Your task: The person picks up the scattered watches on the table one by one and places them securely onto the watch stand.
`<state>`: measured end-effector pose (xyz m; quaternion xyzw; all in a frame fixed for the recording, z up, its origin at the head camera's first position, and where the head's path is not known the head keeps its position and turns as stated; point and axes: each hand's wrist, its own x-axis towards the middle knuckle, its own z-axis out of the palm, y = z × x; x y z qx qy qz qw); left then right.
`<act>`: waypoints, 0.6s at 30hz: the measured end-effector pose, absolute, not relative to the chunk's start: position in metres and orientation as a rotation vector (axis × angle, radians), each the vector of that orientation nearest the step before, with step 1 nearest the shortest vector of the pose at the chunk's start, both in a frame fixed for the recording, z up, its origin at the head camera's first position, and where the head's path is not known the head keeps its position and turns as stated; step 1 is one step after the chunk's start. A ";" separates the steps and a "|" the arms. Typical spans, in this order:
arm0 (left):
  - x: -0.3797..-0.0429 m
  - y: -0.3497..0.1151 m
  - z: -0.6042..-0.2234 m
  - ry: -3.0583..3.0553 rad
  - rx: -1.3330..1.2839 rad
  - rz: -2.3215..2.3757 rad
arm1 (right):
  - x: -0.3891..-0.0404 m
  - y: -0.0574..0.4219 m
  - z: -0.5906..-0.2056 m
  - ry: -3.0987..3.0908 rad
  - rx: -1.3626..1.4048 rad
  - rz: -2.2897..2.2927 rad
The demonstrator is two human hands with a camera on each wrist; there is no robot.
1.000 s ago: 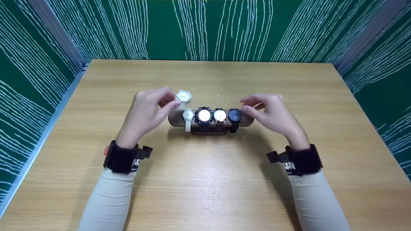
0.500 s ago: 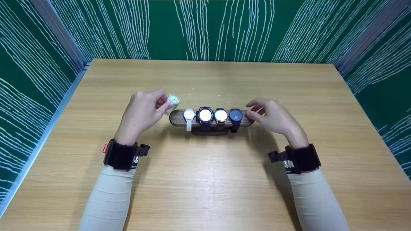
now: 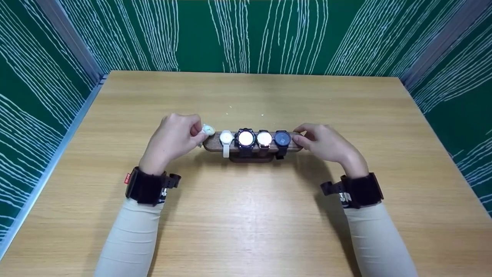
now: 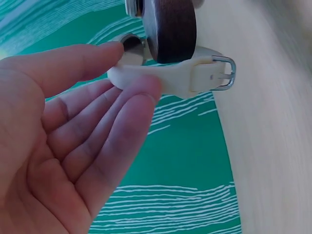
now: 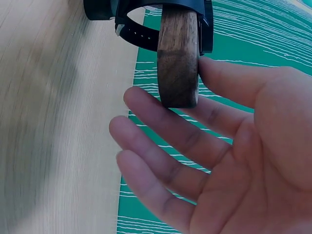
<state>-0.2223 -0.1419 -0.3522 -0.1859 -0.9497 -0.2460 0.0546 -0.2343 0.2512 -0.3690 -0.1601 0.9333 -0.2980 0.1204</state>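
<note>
My left hand (image 3: 173,140) pinches a white wristwatch (image 3: 208,129) between thumb and fingers at the left end of a dark wooden watch stand (image 3: 211,143). In the left wrist view, the watch's pale strap (image 4: 175,80) with its silver buckle lies right at the tip of the stand's bar (image 4: 173,31). Thumb and fingers of my right hand (image 3: 326,144) hold the bar's right end; the right wrist view shows the thumb against one side of the wooden bar (image 5: 178,73) and fingers at the other.
On the bar sit a white watch (image 3: 226,137), a chunky black watch (image 3: 246,138), a light-faced watch (image 3: 264,138) and a dark watch (image 3: 282,139). Tiny white specks dot the wooden table (image 3: 246,215). Green walls (image 3: 200,38) with white lines stand behind.
The left hand has brought the white watch leftward and nearer, down to the stand's left end. My right hand has lowered slightly and closed in on the bar's right end.
</note>
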 end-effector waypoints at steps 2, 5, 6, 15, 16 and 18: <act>-0.222 -0.142 -0.353 -2.904 -0.556 -0.749 | -0.234 0.251 -0.369 2.729 -0.468 -0.865; -0.221 -0.142 -0.354 -2.946 -0.527 -0.769 | -0.234 0.250 -0.370 2.734 -0.471 -0.852; -0.221 -0.142 -0.354 -2.963 -0.516 -0.771 | -0.234 0.250 -0.370 2.732 -0.470 -0.851; -0.216 -0.139 -0.355 -3.042 -0.426 -0.780 | -0.233 0.250 -0.369 2.721 -0.471 -0.855; -0.215 -0.138 -0.355 -3.045 -0.419 -0.781 | -0.233 0.250 -0.369 2.719 -0.468 -0.852; -0.215 -0.136 -0.355 -3.049 -0.412 -0.776 | -0.233 0.250 -0.369 2.719 -0.464 -0.851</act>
